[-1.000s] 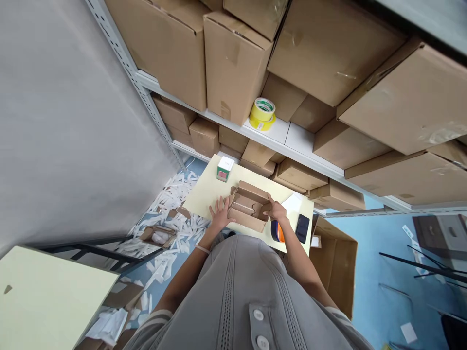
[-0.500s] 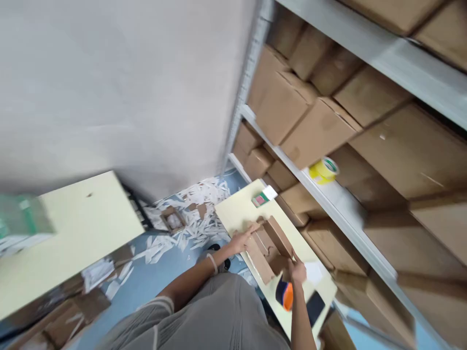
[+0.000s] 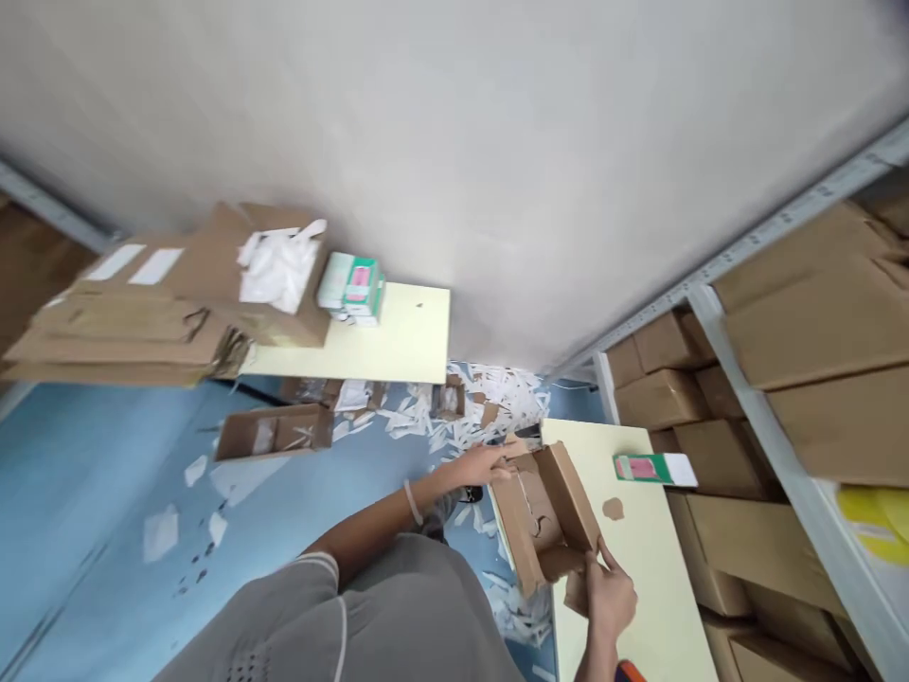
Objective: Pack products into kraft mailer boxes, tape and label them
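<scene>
An open cardboard box (image 3: pixel 570 497) is tilted between my two hands, over the left edge of the pale yellow table (image 3: pixel 657 568). Its inside shows brown walls and a small dark curved mark or slot on the bottom. My left hand (image 3: pixel 484 465) is closed on the box's far left corner, by a flap. At the near right corner, my right hand (image 3: pixel 609 595) grips the wall, with a flap hanging beside the fingers. A green, white and pink small carton (image 3: pixel 654 469) and a brown cardboard scrap (image 3: pixel 613 510) lie on the tabletop.
Shelves of cardboard boxes (image 3: pixel 830 322) stand at right, with a yellow tape roll (image 3: pixel 877 521). Paper scraps (image 3: pixel 507 393) litter the blue floor. Another table (image 3: pixel 412 332) by the wall bears a box of white stuff (image 3: pixel 280 270), small cartons (image 3: pixel 359 284) and flattened cardboard (image 3: pixel 128 317).
My view has swung to the left, bringing the other table into sight. The box has shifted toward the table's left edge, both hands still holding it.
</scene>
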Demonstrator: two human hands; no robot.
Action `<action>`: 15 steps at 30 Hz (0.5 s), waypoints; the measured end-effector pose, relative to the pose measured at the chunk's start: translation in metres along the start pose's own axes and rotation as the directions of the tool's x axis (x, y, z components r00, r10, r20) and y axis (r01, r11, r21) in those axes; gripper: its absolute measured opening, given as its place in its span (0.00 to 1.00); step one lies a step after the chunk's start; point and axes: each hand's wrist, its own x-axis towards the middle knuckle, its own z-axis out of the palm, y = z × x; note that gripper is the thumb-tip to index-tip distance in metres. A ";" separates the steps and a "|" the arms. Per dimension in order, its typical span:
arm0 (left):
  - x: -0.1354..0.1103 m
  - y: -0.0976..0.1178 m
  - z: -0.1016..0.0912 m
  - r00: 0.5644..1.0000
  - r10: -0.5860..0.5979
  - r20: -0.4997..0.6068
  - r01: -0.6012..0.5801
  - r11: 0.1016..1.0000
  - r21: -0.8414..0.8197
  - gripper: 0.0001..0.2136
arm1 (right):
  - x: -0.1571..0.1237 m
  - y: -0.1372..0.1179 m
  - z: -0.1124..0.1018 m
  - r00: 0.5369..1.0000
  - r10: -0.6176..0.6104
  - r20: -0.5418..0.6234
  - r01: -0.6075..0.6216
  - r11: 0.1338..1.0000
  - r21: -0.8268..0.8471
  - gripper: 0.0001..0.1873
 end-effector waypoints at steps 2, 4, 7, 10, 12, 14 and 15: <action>-0.054 -0.005 -0.030 0.986 -0.101 -0.133 0.100 0.995 -0.016 0.32 | -0.014 -0.049 -0.002 0.996 -0.053 -0.068 0.053 0.999 0.000 0.34; -0.108 -0.006 -0.058 0.952 -0.157 -0.264 0.152 0.988 -0.040 0.31 | -0.033 -0.097 -0.003 0.989 -0.126 -0.077 0.126 0.992 -0.015 0.33; -0.176 -0.008 -0.105 0.905 -0.214 -0.369 0.207 0.977 -0.059 0.30 | -0.062 -0.161 -0.003 0.977 -0.204 -0.069 0.202 0.979 -0.024 0.31; -0.227 -0.016 -0.167 0.802 -0.246 -0.544 0.243 0.967 -0.080 0.31 | -0.081 -0.210 -0.006 0.969 -0.228 -0.096 0.228 0.974 -0.009 0.29; -0.255 -0.027 -0.221 0.631 -0.196 -0.751 0.240 0.969 -0.052 0.30 | -0.087 -0.234 -0.008 0.968 -0.217 -0.122 0.219 0.976 -0.001 0.29; -0.276 -0.041 -0.286 0.462 -0.113 -0.880 0.252 0.968 0.008 0.27 | -0.089 -0.252 -0.010 0.971 -0.193 -0.142 0.197 0.980 0.011 0.31; -0.283 -0.048 -0.323 0.382 -0.057 -0.923 0.268 0.962 0.052 0.27 | -0.090 -0.259 -0.010 0.973 -0.173 -0.155 0.179 0.984 0.024 0.33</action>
